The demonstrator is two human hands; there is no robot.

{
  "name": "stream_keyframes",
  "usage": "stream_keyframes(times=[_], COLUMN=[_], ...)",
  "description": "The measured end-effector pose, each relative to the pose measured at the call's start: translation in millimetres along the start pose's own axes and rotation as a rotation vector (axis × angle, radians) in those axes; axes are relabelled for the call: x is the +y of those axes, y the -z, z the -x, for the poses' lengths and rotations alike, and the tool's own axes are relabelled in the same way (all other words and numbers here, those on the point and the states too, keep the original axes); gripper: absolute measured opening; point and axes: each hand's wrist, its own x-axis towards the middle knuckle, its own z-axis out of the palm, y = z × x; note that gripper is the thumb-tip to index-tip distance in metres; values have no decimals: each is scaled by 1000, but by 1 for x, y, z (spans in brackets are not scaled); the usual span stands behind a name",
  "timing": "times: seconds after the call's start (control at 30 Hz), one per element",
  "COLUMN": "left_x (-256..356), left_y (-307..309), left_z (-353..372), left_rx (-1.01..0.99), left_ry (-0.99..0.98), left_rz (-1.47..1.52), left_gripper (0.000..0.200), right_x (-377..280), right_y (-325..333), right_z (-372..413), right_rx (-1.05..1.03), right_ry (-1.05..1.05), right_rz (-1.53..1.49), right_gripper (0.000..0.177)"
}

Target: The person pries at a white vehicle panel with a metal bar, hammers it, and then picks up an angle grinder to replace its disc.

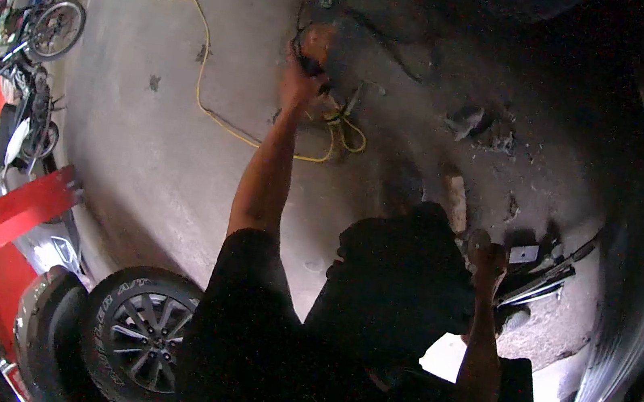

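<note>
My left hand (302,86) reaches far forward over the floor. Its fingers are closed on a dark, cable-like thing (300,42) beside a dull orange object (319,40), whose kind I cannot make out. A yellow cord (252,141) runs over the floor and ends in a loose coil just right of that hand. My right hand (487,259) is held nearer to me on the right, its fingers curled. Whatever it may hold is lost in the shade. Dark clothing (400,284) fills the space between my arms.
On the left stand a wheel with a black tyre (146,332), a red post (7,216) and a motorcycle (33,82). Metal pieces (539,282) lie near my right hand, with a pale block (456,202) ahead. Another dark cable (391,46) crosses the concrete floor (130,54).
</note>
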Motion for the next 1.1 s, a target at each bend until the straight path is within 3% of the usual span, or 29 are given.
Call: stream_keyframes(times=[0.07, 0.13, 0.17, 0.2, 0.23, 0.27, 0.33, 0.4, 0.53, 0.63, 0.7, 0.83, 0.9, 0.93, 1.0, 1.03, 1.1], left_x=[2, 14, 9, 4, -20, -36, -6, -30, -82, -87, -90, -22, 9, 20, 43, 55, 75], left_y=[0, 9, 11, 13, 10, 12, 40, 40, 34, 31, 22, 26, 18, 7, -11, -17, -7], left_z=[-12, -16, -24, -32, -60, -82, -105, -142, -180, -164, -151, -60, 8, 48, 123, 157, 174], left_rx=[-82, -20, 6, 32, 49, 69, 58, 190, 216, 198, 188, 624, 471, 239, -217, -424, -585], left_ry=[35, 48, 65, 82, -9, -112, 67, -84, 48, 163, 4, -204, -293, -319, -179, -24, -4], left_rz=[-39, -15, -8, -1, -65, -129, 0, -102, 30, -197, -247, -179, -145, 135, 633, 824, 971], left_gripper=[107, 105, 104, 103, 101, 99, 89, 79, 75, 75, 70, 63, 62, 66, 69, 70, 69], right_x=[27, 27, 28, 5, -12, -26, -40, -36, -24, -18, -20, -57, -100, -127, -162, -183, -240], right_y=[2, 4, 4, 4, 8, 13, 25, 39, 48, 48, 43, -2, -44, -62, -110, -132, -157], right_z=[-10, -10, -15, -6, 3, 9, 11, 14, 22, 24, 18, -16, -38, -53, -72, -68, -53], right_rx=[10, 14, 16, -37, -88, -93, -163, -178, -109, -63, -31, -16, -105, -145, -214, -307, -494], right_ry=[298, 520, 529, 380, 224, 217, 210, 199, 174, 161, 170, 167, 193, 501, 698, 578, 293], right_rz=[410, 617, 624, 507, 390, 393, 631, 743, 608, 509, 418, -40, -289, 102, 258, 75, -235], right_gripper=[24, 22, 22, 26, 31, 31, 32, 32, 29, 27, 25, 23, 21, 21, 24, 28, 37])
